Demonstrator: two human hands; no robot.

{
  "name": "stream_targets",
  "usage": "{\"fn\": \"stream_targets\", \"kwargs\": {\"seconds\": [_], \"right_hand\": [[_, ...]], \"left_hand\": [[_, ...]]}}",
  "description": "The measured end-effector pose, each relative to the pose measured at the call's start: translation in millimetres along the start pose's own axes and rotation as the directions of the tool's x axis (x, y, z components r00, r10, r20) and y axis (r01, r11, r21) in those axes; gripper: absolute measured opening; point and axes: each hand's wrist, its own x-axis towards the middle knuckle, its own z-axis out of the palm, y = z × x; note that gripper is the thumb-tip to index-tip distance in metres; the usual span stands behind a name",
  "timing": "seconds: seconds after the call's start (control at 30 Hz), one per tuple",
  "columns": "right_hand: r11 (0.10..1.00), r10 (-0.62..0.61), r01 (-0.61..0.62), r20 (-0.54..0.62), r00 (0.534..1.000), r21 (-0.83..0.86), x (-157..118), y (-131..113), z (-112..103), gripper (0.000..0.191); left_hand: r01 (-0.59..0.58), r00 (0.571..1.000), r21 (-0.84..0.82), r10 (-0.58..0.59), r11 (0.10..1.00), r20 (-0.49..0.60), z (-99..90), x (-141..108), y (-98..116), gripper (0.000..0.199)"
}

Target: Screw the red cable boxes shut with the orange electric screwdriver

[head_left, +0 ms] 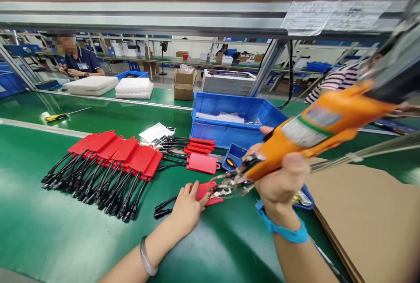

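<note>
My right hand (282, 178) is wrapped round an orange power tool (295, 138), whose metal tip reaches the right end of a red plate (215, 197). On that plate's left part rests my left hand (189, 206), fingers pressing it to the green table. Two black cables stick out from the plate on the left. A row of red plates with black cables (127, 151) lies to the left. Behind my hands are a single red plate (201, 163) and a small stack of red plates (200, 145).
A large blue bin (226, 132) stands behind, with a small blue tray (234, 154) before it. White papers (156, 133), a yellow screwdriver (57, 117) and cardboard (364, 213) lie on the green table (82, 243). One person sits at back left; a striped sleeve shows at right.
</note>
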Motion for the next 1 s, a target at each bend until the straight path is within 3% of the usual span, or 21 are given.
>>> {"fn": "stream_targets", "kwargs": {"seconds": [0.1, 0.2, 0.37, 0.47, 0.87, 1.0], "right_hand": [[0.998, -0.065, 0.064, -0.034, 0.997, -0.020, 25.2, -11.5, 10.4, 0.044], [0.998, -0.054, 0.053, -0.010, 0.998, -0.032, 35.3, 0.9, 16.3, 0.041], [0.996, 0.037, -0.031, 0.077, 0.996, -0.081, 23.6, 44.3, 13.0, 0.042], [0.996, 0.063, -0.056, 0.096, 0.993, -0.071, 16.8, 58.3, 10.1, 0.041], [0.991, 0.129, -0.123, 0.146, 0.981, -0.049, 10.2, 74.1, 12.9, 0.037], [0.995, 0.101, -0.100, 0.097, 0.990, -0.016, 8.3, 61.1, 9.9, 0.038]], "left_hand": [[-0.019, 1.000, 0.012, 0.019, 1.000, 0.006, -0.2, 0.7, -4.1, 0.044], [-0.027, 0.999, 0.002, 0.027, 1.000, 0.022, -2.3, 2.2, -8.0, 0.042], [-0.034, 0.999, -0.026, 0.034, 0.999, 0.017, -5.1, 3.0, -10.6, 0.042], [-0.031, 0.999, -0.046, 0.031, 0.998, 0.016, -4.7, 3.5, -10.9, 0.042], [-0.024, 0.999, -0.090, 0.028, 0.996, 0.038, -3.9, 4.4, -13.7, 0.043], [-0.053, 0.999, -0.047, 0.053, 0.997, -0.010, 0.4, 3.9, -14.9, 0.044]]}}
